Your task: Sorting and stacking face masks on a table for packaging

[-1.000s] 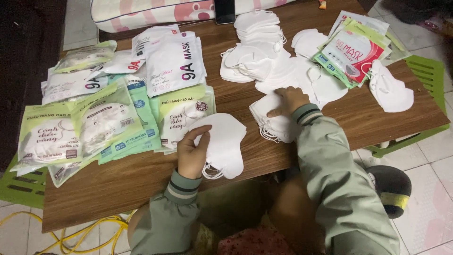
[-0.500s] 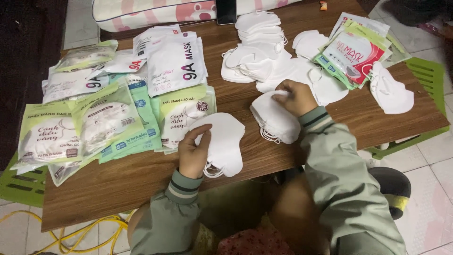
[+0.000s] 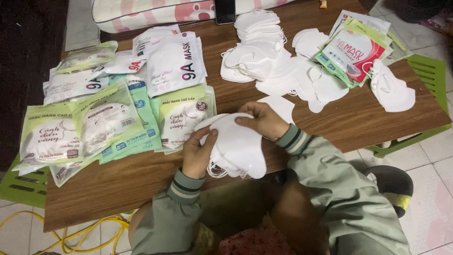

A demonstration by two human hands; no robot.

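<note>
Both hands have come together since the earlier picture: the right hand (image 3: 264, 120), which lay on the small pile of masks further right, now meets the left hand (image 3: 198, 151) over the near edge of the worktop (image 3: 118, 184), and that pile has joined the stack of white masks (image 3: 236, 144) held between them.

On the far left lie green and white packets (image 3: 85, 125), overlapping one another, some hanging past the worktop's edge; a nudge from the left sleeve could push them onto the green crate (image 3: 19, 186) below.

In the middle, the left grip is closed from beneath, thumb on top of the stack, and the right grip pinches its far edge with curled fingers. The stack is loose and its ear loops (image 3: 222, 171) dangle at the near side; I judge that a slack pinch could let the lower masks fan out and drop into the lap, or a loop could snag a finger.

To the right, one flat mask (image 3: 283, 106) lies just beyond the right hand, and a wider heap of loose masks (image 3: 264, 61) sits further off, beside a fan of red-and-green packets (image 3: 351, 49).
</note>
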